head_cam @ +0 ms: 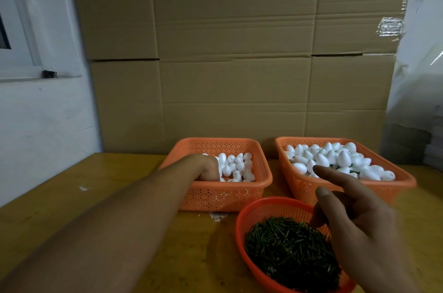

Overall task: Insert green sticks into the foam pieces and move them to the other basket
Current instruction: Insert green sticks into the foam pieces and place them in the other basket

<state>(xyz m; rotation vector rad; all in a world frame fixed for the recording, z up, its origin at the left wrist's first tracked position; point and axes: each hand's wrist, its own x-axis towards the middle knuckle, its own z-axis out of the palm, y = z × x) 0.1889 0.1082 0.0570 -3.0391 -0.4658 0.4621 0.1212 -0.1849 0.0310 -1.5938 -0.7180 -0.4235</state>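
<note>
Orange perforated baskets (225, 193), white foam pieces (236, 167), seemingly dark green sticks (290, 249), yellowish table (119, 173).

Two orange rectangular baskets (215, 194) (302, 187) are sitting side by side, each holding too many white foam eggs (236, 165) to count. One round red basket (261, 209) is holding countless green sticks (287, 252).

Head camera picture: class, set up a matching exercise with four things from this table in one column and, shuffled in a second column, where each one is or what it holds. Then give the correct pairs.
Column 1
1. left hand
2. right hand
3. round red basket
4. right orange basket

Column 2
A. heaped high with white foam pieces
B. holds the green sticks
C. reaching down into the left orange basket
D. above the round basket, index finger extended

Pairs: 1-C, 2-D, 3-B, 4-A
</note>
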